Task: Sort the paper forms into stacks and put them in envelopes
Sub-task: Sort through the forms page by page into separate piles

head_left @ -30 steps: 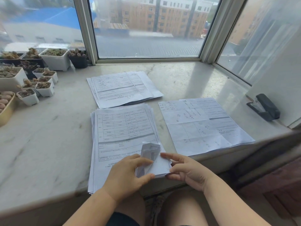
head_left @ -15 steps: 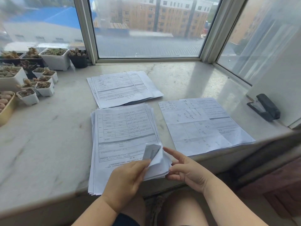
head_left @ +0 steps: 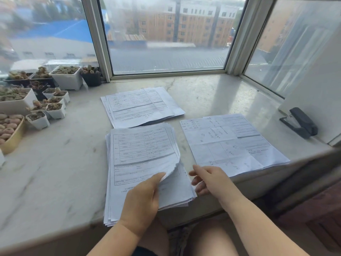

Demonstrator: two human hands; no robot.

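Observation:
Three piles of printed paper forms lie on the marble sill. The thick near stack sits at the front edge. My left hand pinches the lower right corner of its top sheets and lifts them, so they curl up. My right hand hovers just right of that stack, fingers loosely spread, holding nothing. A thinner far stack lies behind it. To the right lies a creased unfolded sheet pile. No envelope is in view.
Small white pots of succulents crowd the left of the sill, with a tan tray at the far left. A dark stapler sits at the right by the window frame. My knees are below the sill's front edge.
The folded-over corner of the near stack has opened out into a broader lifted curl. My left hand has slid down under the sheets. My right hand has let go and moved slightly right.

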